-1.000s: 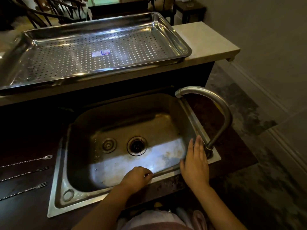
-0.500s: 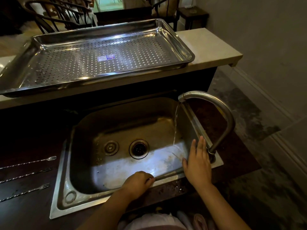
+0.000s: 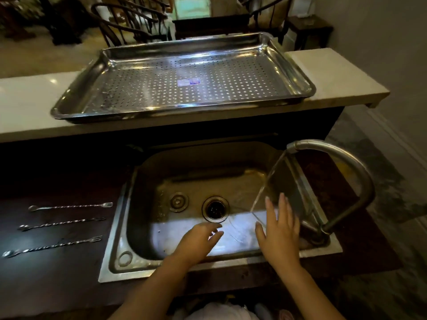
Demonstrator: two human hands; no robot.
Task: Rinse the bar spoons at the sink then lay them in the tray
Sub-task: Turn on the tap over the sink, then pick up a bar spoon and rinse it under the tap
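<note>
Three twisted bar spoons with fork ends lie side by side on the dark counter left of the sink: a far one [image 3: 71,206], a middle one [image 3: 62,223] and a near one [image 3: 53,246]. The steel sink [image 3: 143,204] has water running from the curved tap [image 3: 342,162] into its right side. My left hand [image 3: 198,243] hovers over the sink's front edge, fingers apart and holding nothing. My right hand [image 3: 280,229] is spread flat just left of the tap's base, close to the stream. A perforated steel tray [image 3: 184,82] rests on the pale raised ledge behind the sink.
The pale ledge [image 3: 335,75] ends at the right, with floor and a wall beyond. Dark wooden chairs [image 3: 129,24] and a small table stand behind the ledge. The drain [image 3: 215,209] sits mid-sink.
The tap has been turned on and the stream has grown stronger. My left hand has opened and lifted off the sink's front rim. My right hand has drawn slightly away from the tap base.
</note>
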